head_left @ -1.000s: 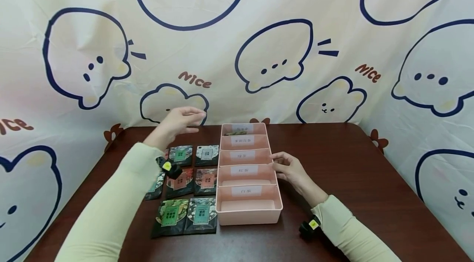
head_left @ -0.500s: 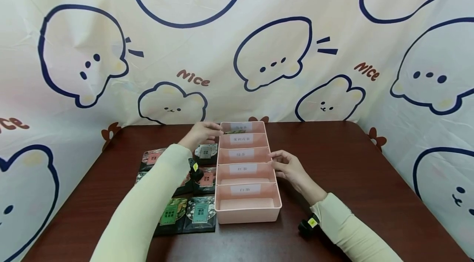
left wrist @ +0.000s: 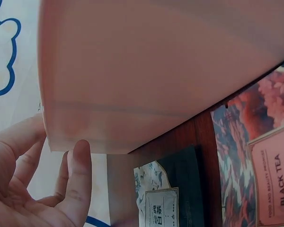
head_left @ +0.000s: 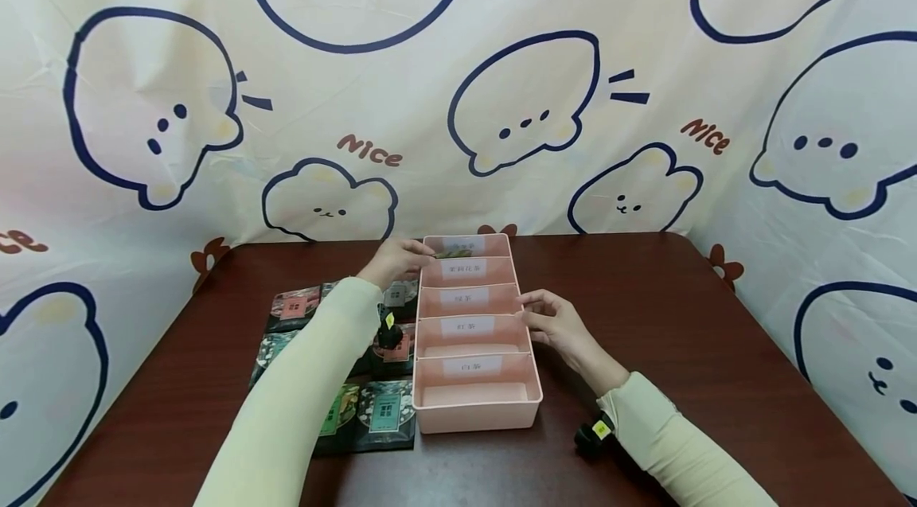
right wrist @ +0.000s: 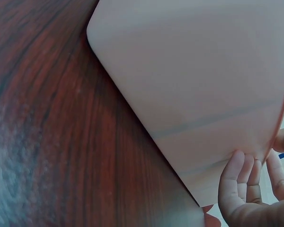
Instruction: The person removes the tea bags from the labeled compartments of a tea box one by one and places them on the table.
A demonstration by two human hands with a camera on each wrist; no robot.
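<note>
A pink divided storage box (head_left: 476,418) stands lengthwise on the table, with a white paper label on the wall of each compartment. At its far left edge, my left hand (head_left: 396,260) grips the rim; in the left wrist view one finger hooks over it while others lie against the outer wall. My right hand (head_left: 564,329) holds the right rim near the middle, some fingertips on the outside wall in the right wrist view. A greenish tea packet (head_left: 454,254) lies in the farthest compartment. The nearer compartments show bare pink walls.
Dark tea packets lie left of the box in rows, partly hidden by my left sleeve: a red-labelled one (head_left: 294,305), a black tea packet (left wrist: 277,175), a white tea packet (left wrist: 163,203), a teal-labelled one (head_left: 386,414). A cartoon-print cloth (head_left: 430,93) hangs behind the table.
My left hand has come down from above the far packets, moving right and nearer, to the box's far left rim. The right hand stays on the right rim.
</note>
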